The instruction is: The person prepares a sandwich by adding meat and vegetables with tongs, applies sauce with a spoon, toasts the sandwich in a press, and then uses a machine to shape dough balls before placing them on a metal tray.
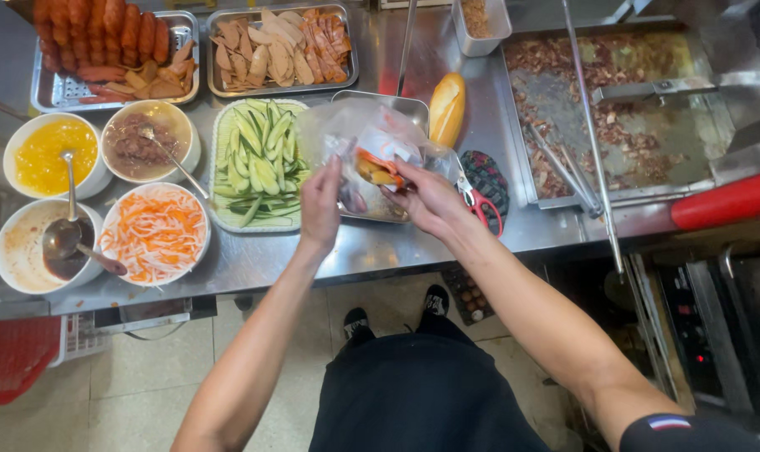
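Hands meet over a steel counter: the left hand pinches one edge of a clear plastic bag, the right hand grips its other side, holding the bag between them with food inside. Left of the left hand sits a tray of cucumber slices; red-handled scissors lie just beside the right hand, a baguette beyond it

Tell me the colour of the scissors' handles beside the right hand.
Red. The scissors lie on the steel counter just beyond the right hand, clearest in the head view.
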